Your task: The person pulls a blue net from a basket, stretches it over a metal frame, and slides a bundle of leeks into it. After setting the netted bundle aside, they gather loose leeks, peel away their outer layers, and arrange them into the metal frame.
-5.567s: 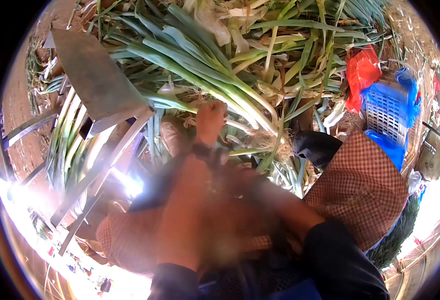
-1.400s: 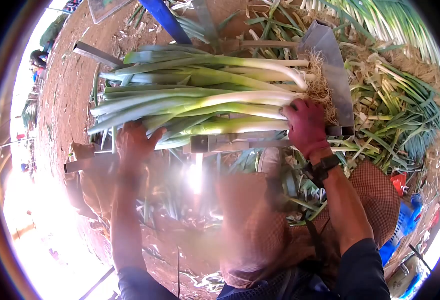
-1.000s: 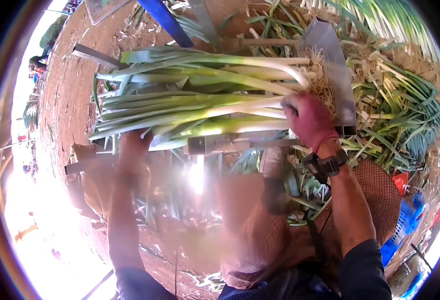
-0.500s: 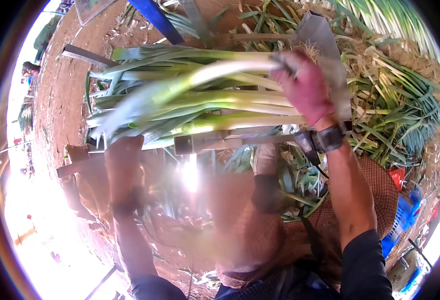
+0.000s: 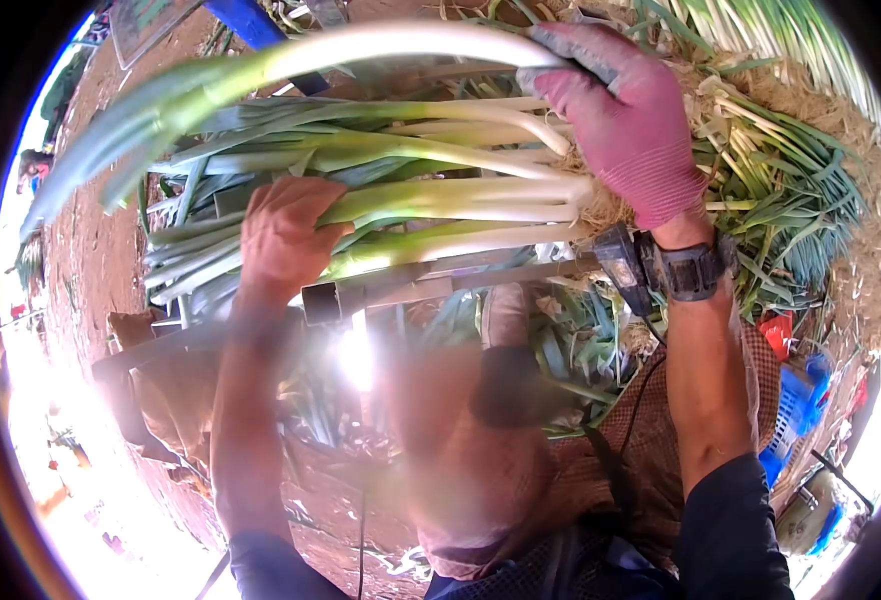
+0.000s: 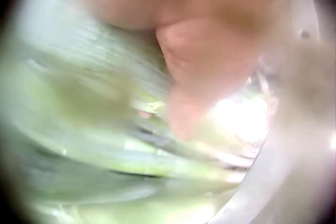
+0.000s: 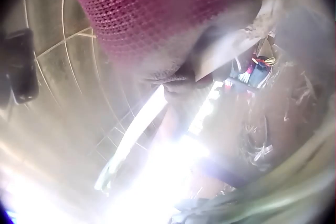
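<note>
My right hand (image 5: 640,125), in a pinkish-red knit glove, grips a lifted leek (image 5: 380,45) by its white root end. The leek arches left over the others, its green leaves blurred and drooping. Below it a row of leeks (image 5: 460,195) lies across a metal rack (image 5: 460,285), roots to the right, leaves to the left. My bare left hand (image 5: 290,235) lies over the near part of the row, fingers bent across a leek and thumb on its near side. In the left wrist view the thumb (image 6: 184,113) points down among blurred green stems; most fingers are hidden.
Loose leeks and trimmings (image 5: 780,190) are heaped on the ground at right, with a long row of leeks (image 5: 800,50) behind. A blue bar (image 5: 250,25) crosses the far side. A blue crate (image 5: 790,410) stands at lower right. Checked cloth (image 5: 650,400) covers the lap.
My right hand has lifted a leek off the row and carried it up and away from me. My left hand has moved from the rack's near edge onto the leeks. Seconds ago the rack stood empty.
</note>
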A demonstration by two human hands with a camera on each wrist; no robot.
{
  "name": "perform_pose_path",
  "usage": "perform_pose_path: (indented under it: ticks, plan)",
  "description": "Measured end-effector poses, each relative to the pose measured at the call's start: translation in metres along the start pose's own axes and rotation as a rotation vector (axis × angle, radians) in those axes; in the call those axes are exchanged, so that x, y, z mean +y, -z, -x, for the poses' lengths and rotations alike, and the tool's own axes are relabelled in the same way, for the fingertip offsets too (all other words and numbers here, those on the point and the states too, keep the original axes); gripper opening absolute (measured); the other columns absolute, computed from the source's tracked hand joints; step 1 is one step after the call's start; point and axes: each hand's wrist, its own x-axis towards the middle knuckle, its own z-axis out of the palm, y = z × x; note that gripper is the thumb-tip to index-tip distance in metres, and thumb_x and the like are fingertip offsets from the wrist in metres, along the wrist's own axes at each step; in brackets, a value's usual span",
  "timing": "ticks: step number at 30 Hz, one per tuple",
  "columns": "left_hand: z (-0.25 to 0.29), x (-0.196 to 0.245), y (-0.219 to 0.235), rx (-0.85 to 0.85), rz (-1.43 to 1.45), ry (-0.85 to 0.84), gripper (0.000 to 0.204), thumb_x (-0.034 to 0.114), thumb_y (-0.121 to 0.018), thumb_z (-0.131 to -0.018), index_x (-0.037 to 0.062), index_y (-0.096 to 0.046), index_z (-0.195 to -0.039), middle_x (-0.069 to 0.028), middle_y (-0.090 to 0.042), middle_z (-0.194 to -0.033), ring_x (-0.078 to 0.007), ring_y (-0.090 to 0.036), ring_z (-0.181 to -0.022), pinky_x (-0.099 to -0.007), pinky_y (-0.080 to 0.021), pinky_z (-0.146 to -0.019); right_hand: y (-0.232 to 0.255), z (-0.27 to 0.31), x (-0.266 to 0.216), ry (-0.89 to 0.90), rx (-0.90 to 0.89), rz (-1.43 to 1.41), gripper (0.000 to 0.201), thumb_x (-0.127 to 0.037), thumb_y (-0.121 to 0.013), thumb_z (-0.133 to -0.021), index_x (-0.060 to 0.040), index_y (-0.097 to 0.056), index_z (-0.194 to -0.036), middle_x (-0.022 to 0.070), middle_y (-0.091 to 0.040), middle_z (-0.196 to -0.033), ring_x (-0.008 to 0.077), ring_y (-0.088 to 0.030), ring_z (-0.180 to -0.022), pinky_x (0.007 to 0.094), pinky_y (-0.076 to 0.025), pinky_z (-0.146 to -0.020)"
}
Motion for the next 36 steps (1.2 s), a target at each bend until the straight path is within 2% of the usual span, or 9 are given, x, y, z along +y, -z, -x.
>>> perform_pose_path:
  ticks: [7,12,14,15,16,18,25,32,36]
  plan:
    - [0.018,0.018,-0.023,-0.201,0.160,-0.146,0.045,0.022,-0.084,-0.074,0.0071,-0.072,-0.114,-0.0118,-0.073,-0.104,-0.0309,-0.068,-0.096,-0.0429,-0.055,-0.083,-0.035,0.023,0.025,0.212,-0.145,0.232,0.027,-0.002,-0.066,-0.087,-0.0085,-0.073,-0.112,0.0134,-0.068,-0.094,0.0283,-0.072,-0.082,0.0408,-0.056,-0.075]
    - [0.024,0.022,-0.014,-0.083,0.199,-0.301,0.048,0.020,-0.081,-0.075,0.0076,-0.070,-0.120,-0.0146,-0.070,-0.114,-0.0305,-0.065,-0.106,-0.0377,-0.053,-0.092,-0.043,0.081,0.101,0.012,-0.302,0.681,0.029,-0.011,-0.068,-0.083,-0.0167,-0.076,-0.110,0.0109,-0.067,-0.100,0.0335,-0.061,-0.101,0.0447,-0.049,-0.090]
    - [0.025,0.018,-0.001,-0.133,0.649,-0.255,0.042,0.013,-0.078,-0.078,0.0048,-0.070,-0.118,-0.0165,-0.070,-0.115,-0.0294,-0.065,-0.107,-0.0361,-0.051,-0.097,-0.044,0.089,0.101,-0.073,-0.248,0.577,0.030,-0.011,-0.069,-0.082,-0.0166,-0.076,-0.111,0.0106,-0.067,-0.102,0.0343,-0.059,-0.105,0.0458,-0.047,-0.093]
    - [0.030,0.038,0.009,-0.121,1.289,0.438,0.031,0.009,-0.076,-0.080,0.0013,-0.073,-0.110,-0.0169,-0.070,-0.115,-0.0273,-0.066,-0.109,-0.0370,-0.052,-0.097,-0.044,0.087,0.105,-0.035,-0.244,0.565,0.030,-0.015,-0.070,-0.082,-0.0166,-0.077,-0.111,0.0117,-0.067,-0.105,0.0347,-0.060,-0.105,0.0480,-0.047,-0.093]
    - [0.007,0.049,0.040,-0.268,0.675,0.252,0.028,0.007,-0.074,-0.083,0.0005,-0.073,-0.110,-0.0194,-0.069,-0.117,-0.0287,-0.067,-0.112,-0.0382,-0.053,-0.095,-0.042,0.083,0.103,-0.030,-0.231,0.568,0.030,-0.015,-0.070,-0.082,-0.0166,-0.077,-0.111,0.0117,-0.067,-0.105,0.0347,-0.060,-0.105,0.0480,-0.047,-0.093]
    - [-0.014,0.029,0.029,-0.065,0.368,0.176,0.032,0.011,-0.076,-0.087,0.0067,-0.072,-0.118,-0.0181,-0.071,-0.118,-0.0289,-0.067,-0.112,-0.0402,-0.053,-0.094,-0.044,0.075,0.089,-0.139,-0.207,0.429,0.031,-0.018,-0.070,-0.083,-0.0150,-0.075,-0.113,0.0134,-0.067,-0.109,0.0349,-0.060,-0.108,0.0483,-0.046,-0.096]
    - [-0.090,-0.034,-0.030,-0.056,-0.197,0.006,0.056,0.048,-0.060,-0.096,0.0128,-0.058,-0.139,-0.0088,-0.058,-0.140,-0.0286,-0.054,-0.129,-0.0457,-0.032,-0.111,-0.068,0.018,0.103,0.035,-0.011,0.747,0.040,-0.032,-0.067,-0.088,-0.0153,-0.066,-0.124,0.0150,-0.066,-0.114,0.0369,-0.062,-0.108,0.0490,-0.048,-0.095]
    - [-0.085,0.003,0.007,-0.391,-0.273,0.114,0.046,0.043,-0.071,-0.088,0.0058,-0.069,-0.115,-0.0143,-0.067,-0.116,-0.0329,-0.059,-0.110,-0.0455,-0.041,-0.098,-0.053,0.060,0.111,-0.088,-0.114,0.552,0.022,-0.031,-0.068,-0.089,-0.0181,-0.076,-0.105,0.0122,-0.069,-0.100,0.0351,-0.064,-0.098,0.0490,-0.048,-0.089]
    - [-0.034,0.002,-0.017,-0.220,-0.124,0.135,0.043,0.038,-0.071,-0.088,0.0045,-0.066,-0.115,-0.0158,-0.065,-0.116,-0.0350,-0.055,-0.110,-0.0471,-0.041,-0.098,-0.055,0.075,0.109,-0.003,-0.074,0.723,0.019,-0.027,-0.070,-0.084,-0.0197,-0.077,-0.100,0.0080,-0.069,-0.092,0.0305,-0.063,-0.093,0.0461,-0.049,-0.084]
